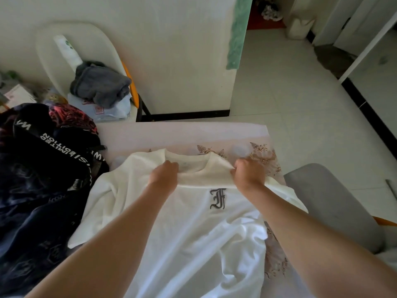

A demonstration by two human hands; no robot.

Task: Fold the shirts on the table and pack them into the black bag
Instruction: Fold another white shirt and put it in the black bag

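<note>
A white T-shirt (193, 233) with a dark gothic "F" on the chest lies spread on the table (171, 134), collar at the far side. My left hand (164, 176) grips the fabric beside the collar. My right hand (249, 174) grips the shirt's far right shoulder area. Both hold the top part lifted into a fold above the "F". The black bag (43, 160), with a white-lettered strap, stands at the left edge of the table, touching the shirt's left sleeve.
Dark patterned clothes (32, 244) are heaped at the left, below the bag. A white chair (81, 61) with grey and pale clothes stands behind the table. A grey chair (335, 203) sits right of the table. Tiled floor lies beyond.
</note>
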